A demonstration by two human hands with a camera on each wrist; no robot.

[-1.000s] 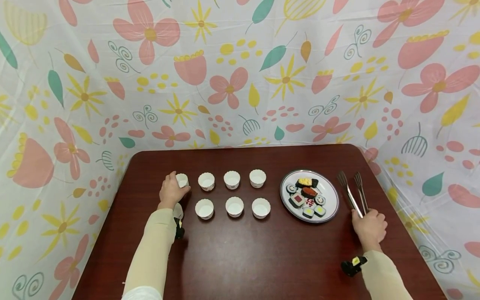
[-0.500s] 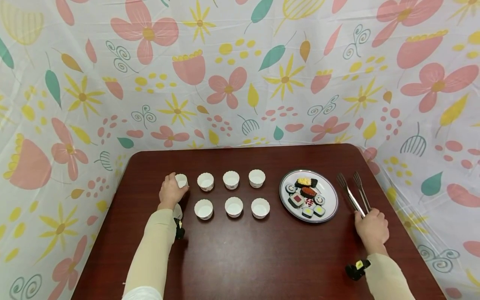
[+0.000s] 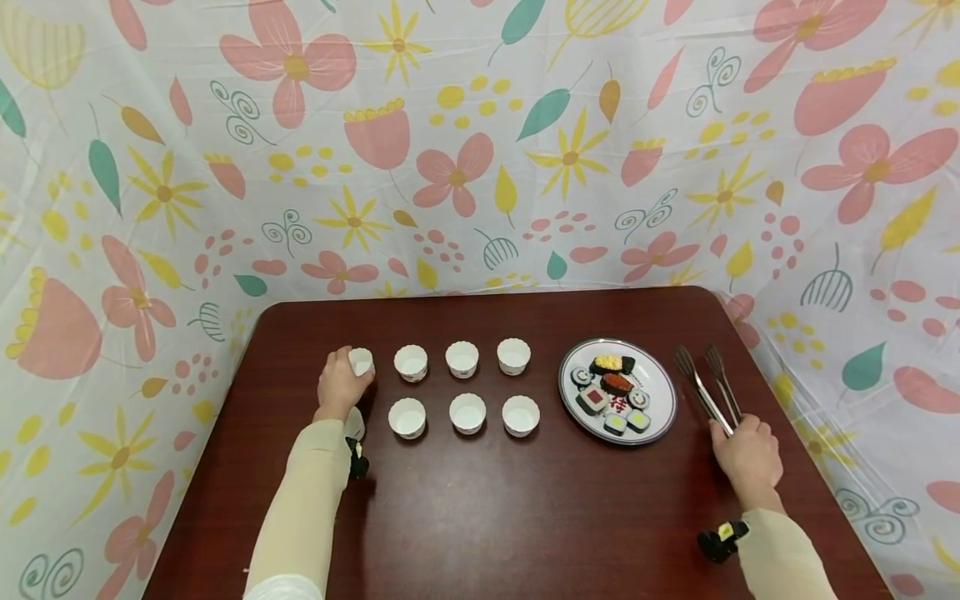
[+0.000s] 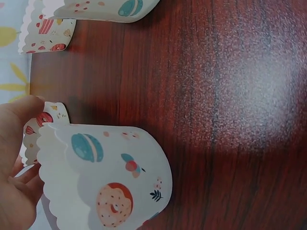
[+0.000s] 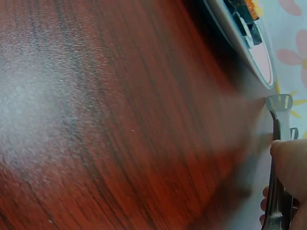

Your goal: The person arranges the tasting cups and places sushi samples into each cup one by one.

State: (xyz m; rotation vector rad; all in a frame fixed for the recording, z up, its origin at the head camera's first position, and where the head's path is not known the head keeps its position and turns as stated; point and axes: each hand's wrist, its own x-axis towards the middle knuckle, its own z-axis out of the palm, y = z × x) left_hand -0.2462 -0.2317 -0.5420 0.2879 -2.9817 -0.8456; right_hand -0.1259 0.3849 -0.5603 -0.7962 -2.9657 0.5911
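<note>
My left hand (image 3: 342, 386) holds the white paper baking cup (image 3: 362, 362) at the far left of the back row. In the left wrist view, the thumb and fingers close round this printed cup (image 4: 60, 114), partly hidden behind a nearer cup (image 4: 110, 177). Below the same hand, the wrist partly covers the front-row left cup (image 3: 355, 424). My right hand (image 3: 748, 458) grips the handle end of metal tongs (image 3: 707, 398), whose arms spread apart toward the back. The right wrist view shows the thumb pressed along the tongs (image 5: 279, 109).
Between the hands, several more white cups (image 3: 468, 415) stand in two rows. A round white plate (image 3: 656, 421) bearing several sushi pieces (image 3: 617, 384) lies just left of the tongs. The dark wooden table (image 3: 480, 517) meets a flower-print cloth (image 3: 457, 217) behind.
My right hand has shifted slightly right and toward me with the tongs. The left hand stays at the same cup, almost still.
</note>
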